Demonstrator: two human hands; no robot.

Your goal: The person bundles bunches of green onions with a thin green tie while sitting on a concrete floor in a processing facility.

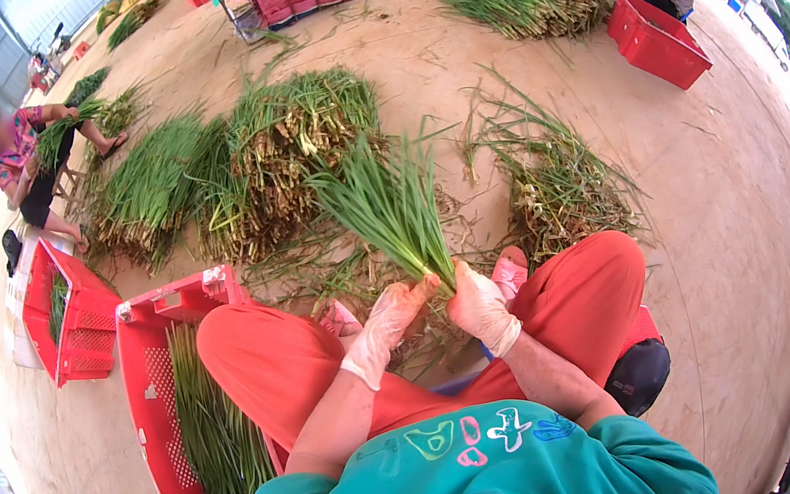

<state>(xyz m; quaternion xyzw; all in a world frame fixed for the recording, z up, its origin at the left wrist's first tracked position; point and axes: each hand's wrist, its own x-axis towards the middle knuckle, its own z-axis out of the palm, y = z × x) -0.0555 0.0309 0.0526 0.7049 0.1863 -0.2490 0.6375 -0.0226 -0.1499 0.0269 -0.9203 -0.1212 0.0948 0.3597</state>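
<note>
Both my gloved hands squeeze one bunch of long green onion stalks (393, 209) at its root end, my left hand (388, 324) beside my right hand (480, 308), so the leaves fan toward 12 o'clock. The red plastic crate (147, 383) at 9 o'clock holds more stalks within reach.

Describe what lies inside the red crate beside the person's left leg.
The red crate holds long green onion stalks laid lengthwise. The crate's right part and floor are hidden by the stalks and the person's orange-clad leg.
</note>
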